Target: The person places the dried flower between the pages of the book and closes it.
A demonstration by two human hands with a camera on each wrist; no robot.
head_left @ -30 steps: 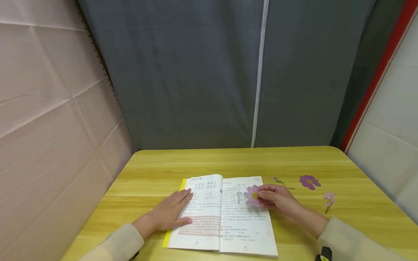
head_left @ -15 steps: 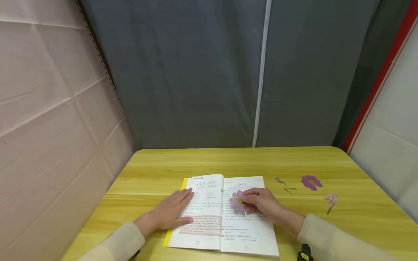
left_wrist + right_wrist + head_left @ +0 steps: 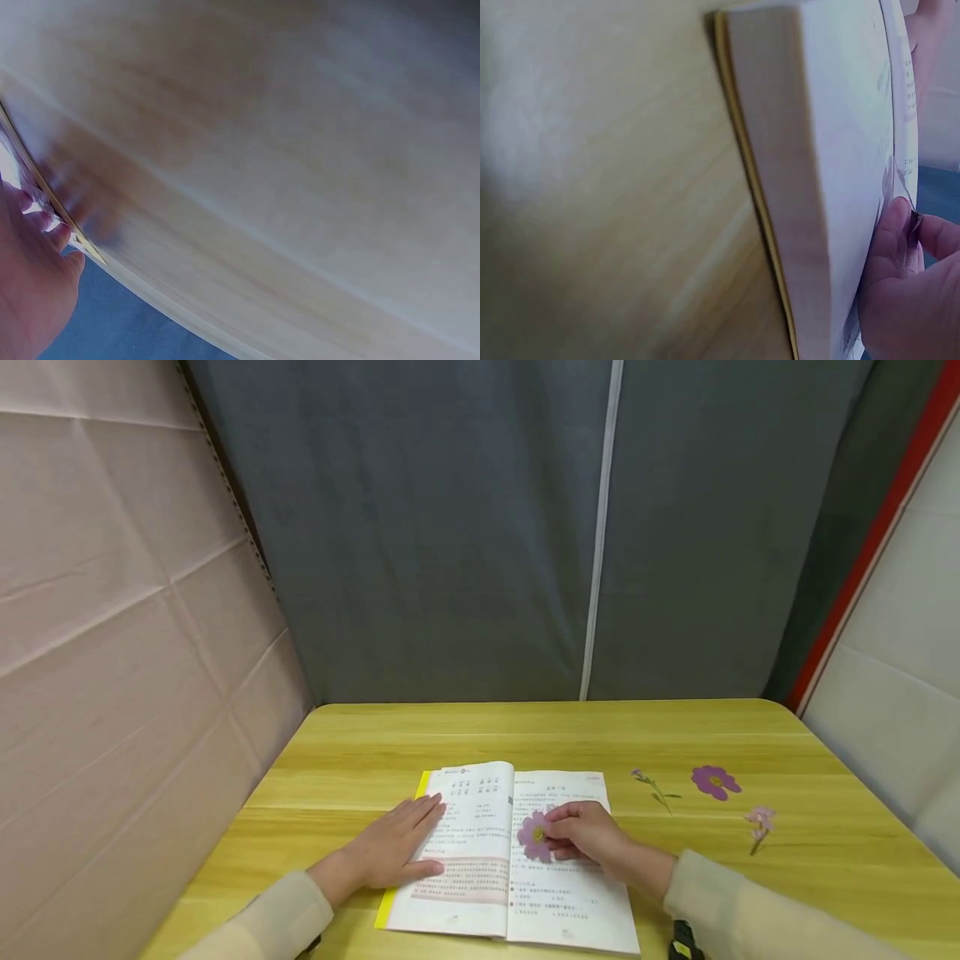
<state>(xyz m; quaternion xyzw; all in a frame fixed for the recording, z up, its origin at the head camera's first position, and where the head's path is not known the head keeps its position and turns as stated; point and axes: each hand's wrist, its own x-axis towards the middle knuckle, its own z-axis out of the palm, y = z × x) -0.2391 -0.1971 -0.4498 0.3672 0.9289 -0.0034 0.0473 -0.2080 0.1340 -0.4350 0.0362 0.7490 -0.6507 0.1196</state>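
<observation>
An open book [image 3: 566,922] with printed pages and a yellow cover edge lies on the wooden table. My left hand [image 3: 390,847] rests flat on its left page, fingers straight; the left wrist view shows that hand [image 3: 34,281] at the book's edge. Over the right page, my right hand [image 3: 592,837] pinches a pale purple flower [image 3: 532,837] with a yellow centre between thumb and fingers. In the right wrist view the same hand [image 3: 907,285] is at the page beside the thick page block [image 3: 780,165]; the flower is seen only edge-on there.
Right of the book lie a darker purple flower [image 3: 716,782], a thin stemmed sprig [image 3: 656,790] and a small pink flower [image 3: 761,827] on a stem. The wooden table [image 3: 420,735] ends at a grey curtain [image 3: 450,568]; pale panels stand at both sides.
My right hand has carried the pale purple flower leftward and slightly toward me over the right page, close to the book's fold. The left hand stays on the left page.
</observation>
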